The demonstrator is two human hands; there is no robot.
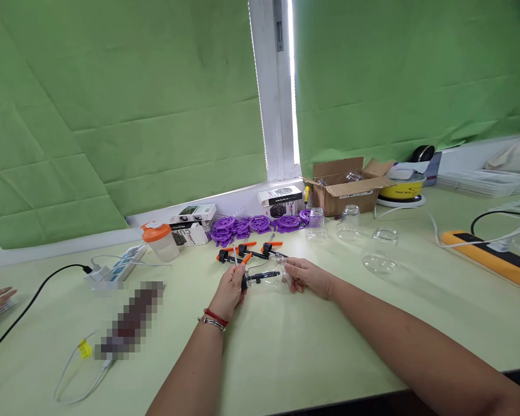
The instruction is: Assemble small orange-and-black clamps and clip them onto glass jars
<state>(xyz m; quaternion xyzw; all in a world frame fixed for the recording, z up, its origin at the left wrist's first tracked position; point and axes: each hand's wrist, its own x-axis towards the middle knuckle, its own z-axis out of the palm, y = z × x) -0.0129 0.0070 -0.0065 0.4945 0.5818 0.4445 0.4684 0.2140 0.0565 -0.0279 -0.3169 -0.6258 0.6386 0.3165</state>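
Clear jar [271, 285], one: on its side, between the hands, at the table [286, 364]; resting or lifted, cannot tell. Long axis: left to right, mouth end left, base right. Black shaft [265, 277]: inside, tip rightward, tilted slightly up. Left hand [231, 287]: pinching the black cap [244, 282]. Right hand [307, 275]: fingers curled on the base. Step, apparently: joining cap and jar. Next move calls for keeping both aligned.
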